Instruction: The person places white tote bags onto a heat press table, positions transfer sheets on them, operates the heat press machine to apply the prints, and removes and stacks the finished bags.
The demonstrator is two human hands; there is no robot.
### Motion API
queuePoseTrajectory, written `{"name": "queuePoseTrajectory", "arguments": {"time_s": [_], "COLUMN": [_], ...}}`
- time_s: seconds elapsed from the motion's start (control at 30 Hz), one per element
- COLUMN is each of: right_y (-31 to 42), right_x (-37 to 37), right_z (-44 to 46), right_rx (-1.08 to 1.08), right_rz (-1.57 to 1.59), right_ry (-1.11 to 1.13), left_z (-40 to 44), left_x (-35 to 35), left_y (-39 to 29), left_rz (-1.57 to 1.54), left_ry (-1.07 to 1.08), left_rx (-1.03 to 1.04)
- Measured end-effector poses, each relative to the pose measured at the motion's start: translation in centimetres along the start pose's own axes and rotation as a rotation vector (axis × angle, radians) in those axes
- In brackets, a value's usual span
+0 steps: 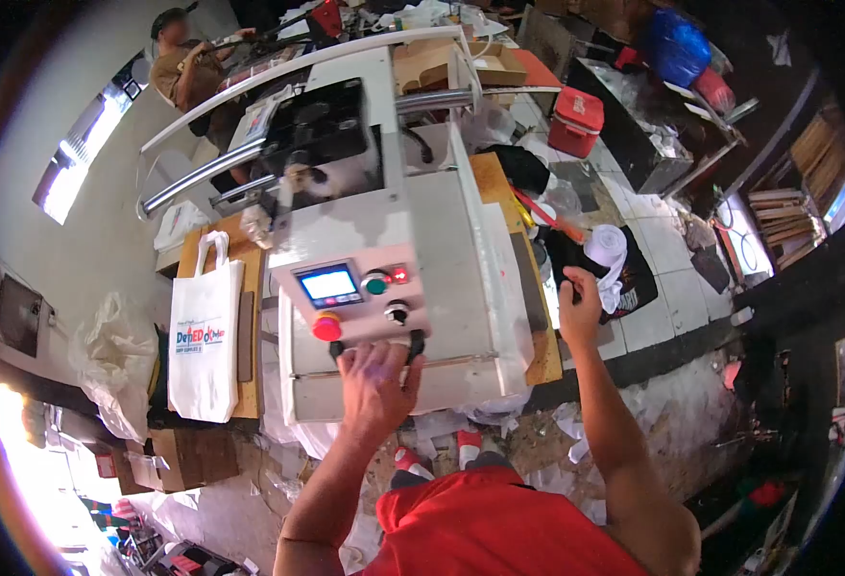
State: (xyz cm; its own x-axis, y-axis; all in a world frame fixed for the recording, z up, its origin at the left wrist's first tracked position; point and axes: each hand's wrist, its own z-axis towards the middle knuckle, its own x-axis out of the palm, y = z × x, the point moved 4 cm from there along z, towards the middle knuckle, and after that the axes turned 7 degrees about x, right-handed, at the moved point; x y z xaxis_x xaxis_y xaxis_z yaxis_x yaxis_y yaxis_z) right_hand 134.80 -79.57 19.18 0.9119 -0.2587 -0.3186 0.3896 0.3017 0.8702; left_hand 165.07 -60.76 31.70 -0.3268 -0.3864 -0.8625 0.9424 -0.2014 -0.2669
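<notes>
A white press machine (346, 235) stands in the middle, its panel showing a lit screen (328, 284), a red button (326, 326) and a green button (375, 283). My left hand (376, 384) is wrapped round the black handle (416, 346) at the panel's lower edge. To the right, my right hand (579, 300) is raised beside a white roll (605, 246) and a black printed cloth (634, 283); its fingers are bent together, and what they hold, if anything, is too small to tell. A white printed tote bag (205, 336) lies left of the machine.
A red cooler (576, 122) stands on the tiles behind the roll. Another person (184, 72) is at the back left. A clear plastic bag (117, 360) hangs at the left, above cardboard boxes (190, 459). Scraps litter the floor.
</notes>
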Motion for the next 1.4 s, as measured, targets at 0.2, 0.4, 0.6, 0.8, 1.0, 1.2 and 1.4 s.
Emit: {"name": "queuePoseTrajectory", "arguments": {"time_s": [0.2,0.4,0.6,0.8,1.0,1.2,1.4], "right_y": [21.4,20.7,19.1,17.6,17.2,16.8,16.1], "right_x": [1.3,8.9,10.1,10.9,10.8,10.5,10.2], "right_z": [-7.7,-11.2,-10.7,-10.9,-10.9,-10.9,-10.2], "right_rx": [-0.486,-0.423,-0.491,-0.451,-0.498,-0.460,-0.527], "right_rz": [0.100,-0.433,-0.601,-0.741,-0.770,-0.746,-0.713], "right_ry": [0.548,0.491,0.168,-0.019,-0.009,-0.010,-0.042], "left_z": [-2.1,-15.1,-30.8,-36.9,-35.6,-37.6,-36.0], "left_x": [-1.9,-5.8,-13.9,-17.3,-15.7,-13.5,-16.0], "left_y": [-1.9,7.9,32.3,52.9,59.0,62.8,53.9], "left_rz": [-0.273,-0.593,0.212,0.347,0.198,-0.217,-1.084], "left_ry": [-0.074,-0.216,-0.409,-0.446,-0.003,-0.009,-0.469], "left_rx": [0.061,-0.437,-0.761,-0.918,-1.178,-1.214,-1.207]}}
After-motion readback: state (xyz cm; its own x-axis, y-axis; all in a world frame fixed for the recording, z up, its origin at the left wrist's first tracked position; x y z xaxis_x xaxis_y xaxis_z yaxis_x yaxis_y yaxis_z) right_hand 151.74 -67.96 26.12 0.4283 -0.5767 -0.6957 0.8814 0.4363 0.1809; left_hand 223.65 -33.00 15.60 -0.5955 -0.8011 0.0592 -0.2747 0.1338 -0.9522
